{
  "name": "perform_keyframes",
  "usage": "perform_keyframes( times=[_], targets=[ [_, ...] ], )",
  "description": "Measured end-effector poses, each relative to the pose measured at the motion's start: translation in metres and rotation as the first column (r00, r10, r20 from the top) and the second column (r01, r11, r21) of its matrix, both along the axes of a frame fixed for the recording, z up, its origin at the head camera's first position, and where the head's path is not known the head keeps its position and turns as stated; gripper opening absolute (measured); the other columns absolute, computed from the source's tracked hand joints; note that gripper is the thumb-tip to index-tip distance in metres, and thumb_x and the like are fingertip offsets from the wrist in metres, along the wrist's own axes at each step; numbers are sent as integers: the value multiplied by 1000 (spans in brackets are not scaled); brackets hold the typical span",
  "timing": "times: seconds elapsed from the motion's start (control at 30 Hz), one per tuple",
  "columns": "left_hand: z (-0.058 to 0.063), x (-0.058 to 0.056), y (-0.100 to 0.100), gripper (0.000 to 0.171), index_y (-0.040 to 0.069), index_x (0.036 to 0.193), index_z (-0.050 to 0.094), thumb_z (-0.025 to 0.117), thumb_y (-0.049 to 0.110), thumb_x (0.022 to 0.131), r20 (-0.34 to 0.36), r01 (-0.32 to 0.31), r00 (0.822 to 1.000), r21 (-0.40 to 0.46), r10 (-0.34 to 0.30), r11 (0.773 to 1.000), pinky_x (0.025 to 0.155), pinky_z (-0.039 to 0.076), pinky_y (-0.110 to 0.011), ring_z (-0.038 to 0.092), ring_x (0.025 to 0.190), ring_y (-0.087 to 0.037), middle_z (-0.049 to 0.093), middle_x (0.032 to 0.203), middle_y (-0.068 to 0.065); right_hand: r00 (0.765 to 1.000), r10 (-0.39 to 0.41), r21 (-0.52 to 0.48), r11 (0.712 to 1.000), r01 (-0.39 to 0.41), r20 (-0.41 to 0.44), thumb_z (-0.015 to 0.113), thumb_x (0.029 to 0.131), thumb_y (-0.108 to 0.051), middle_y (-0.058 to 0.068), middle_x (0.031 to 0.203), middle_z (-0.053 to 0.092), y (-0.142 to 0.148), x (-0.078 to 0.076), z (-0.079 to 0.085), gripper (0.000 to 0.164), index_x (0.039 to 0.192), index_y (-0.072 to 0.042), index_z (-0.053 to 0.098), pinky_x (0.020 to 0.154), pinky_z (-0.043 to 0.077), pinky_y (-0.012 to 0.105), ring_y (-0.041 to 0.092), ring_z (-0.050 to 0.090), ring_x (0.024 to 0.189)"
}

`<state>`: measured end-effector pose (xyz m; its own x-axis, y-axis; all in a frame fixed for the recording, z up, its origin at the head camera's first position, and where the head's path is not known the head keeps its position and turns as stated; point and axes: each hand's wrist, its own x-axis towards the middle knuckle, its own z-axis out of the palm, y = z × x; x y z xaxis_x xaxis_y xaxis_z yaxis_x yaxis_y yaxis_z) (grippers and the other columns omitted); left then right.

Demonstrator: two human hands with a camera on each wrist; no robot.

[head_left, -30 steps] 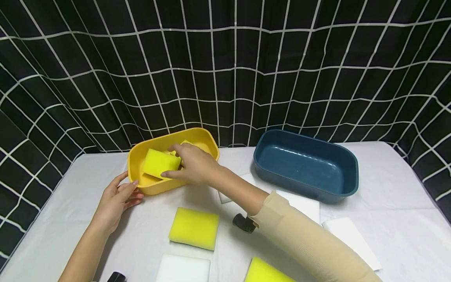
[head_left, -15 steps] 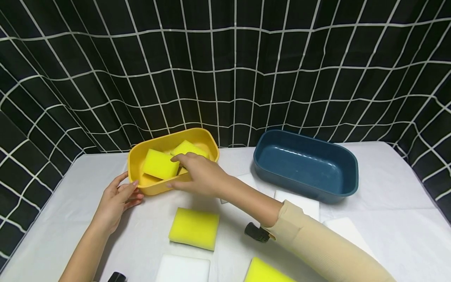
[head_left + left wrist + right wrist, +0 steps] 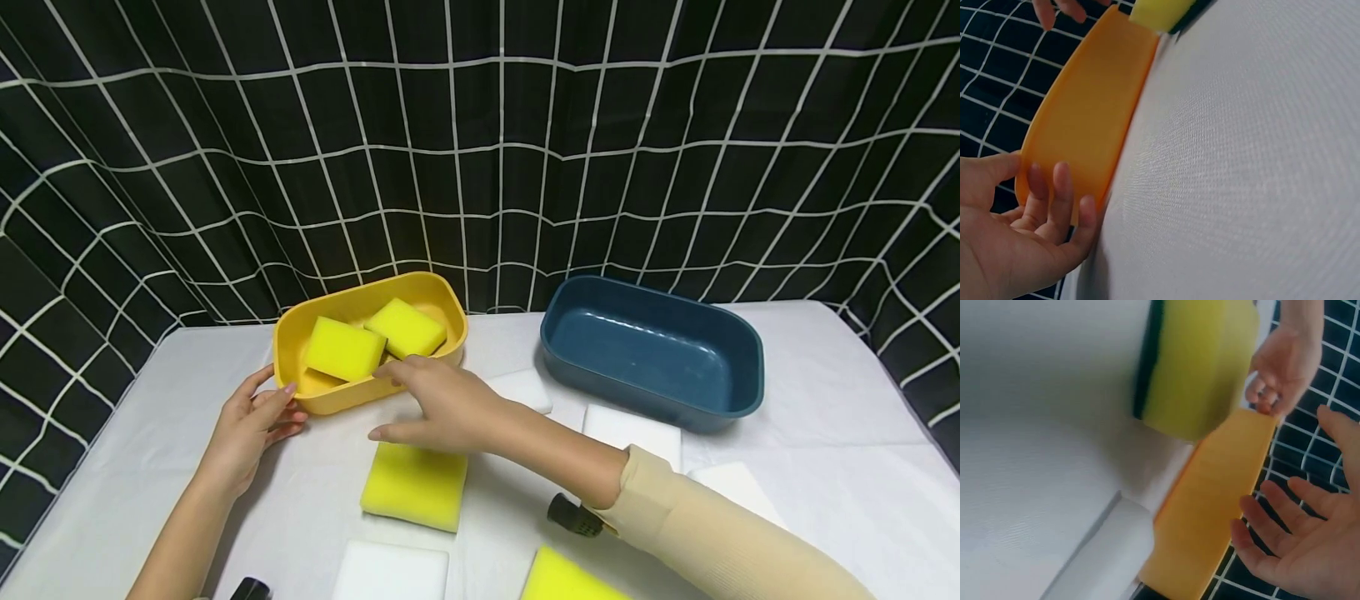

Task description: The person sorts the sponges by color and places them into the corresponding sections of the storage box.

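Observation:
My left hand (image 3: 251,429) holds the front left corner of a yellow plastic bin (image 3: 330,403), thumb at its rim and fingers against the outer wall. Two yellow sponges lie in the bin: a left sponge (image 3: 345,348) and a right sponge (image 3: 406,327). With fingers spread and nothing in it, my right hand (image 3: 450,404) hovers in front of the bin. Below that hand a yellow sponge (image 3: 415,492) lies on the cloth, its far edge partly covered; the right wrist view shows a dark green layer on this sponge (image 3: 1200,362).
A dark blue bin (image 3: 645,350) stands at the back right. White sponge-like blocks lie about: one at the front (image 3: 392,573), others near the blue bin (image 3: 633,433). Another yellow sponge (image 3: 568,579) is cut off by the bottom edge. A black gridded curtain (image 3: 480,167) hangs behind.
My right hand has come out of the yellow bin, moving toward me and slightly right, uncovering the right sponge inside. My left hand stays at the bin's corner.

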<state>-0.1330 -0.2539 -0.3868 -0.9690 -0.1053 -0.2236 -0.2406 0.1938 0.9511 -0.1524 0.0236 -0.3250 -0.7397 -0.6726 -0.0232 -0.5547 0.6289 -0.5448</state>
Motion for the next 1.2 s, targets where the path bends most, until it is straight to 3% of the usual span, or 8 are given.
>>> perform_keyframes(
  times=[0.7, 1.0, 1.2],
  targets=[
    [-1, 0, 0, 71, 7, 169, 12, 51, 24, 113, 0, -4, 1000, 7, 4, 1000, 83, 60, -17, 70, 84, -4, 65, 96, 11, 996, 77, 54, 995, -80, 49, 82, 91, -49, 6, 140, 64, 20, 15, -25, 76, 153, -17, 52, 104, 55, 45, 20, 62, 125],
    [0, 0, 1, 71, 7, 169, 11, 51, 24, 113, -4, -1, 1000, 10, 1, 1000, 83, 60, -17, 70, 84, -3, 65, 95, 11, 986, 108, 63, 991, -117, 128, 85, 87, -49, 5, 135, 64, 28, 18, -38, 80, 153, -17, 52, 110, 52, 39, 18, 60, 122],
    [-1, 1, 0, 73, 6, 169, 11, 52, 25, 113, -14, 5, 1000, 10, -5, 1000, 83, 60, -17, 70, 84, -3, 65, 95, 11, 984, 124, 67, 989, -133, 127, 90, 82, -49, 3, 133, 65, 31, 18, -45, 84, 152, -17, 54, 109, 52, 35, 15, 61, 119]
  ],
)
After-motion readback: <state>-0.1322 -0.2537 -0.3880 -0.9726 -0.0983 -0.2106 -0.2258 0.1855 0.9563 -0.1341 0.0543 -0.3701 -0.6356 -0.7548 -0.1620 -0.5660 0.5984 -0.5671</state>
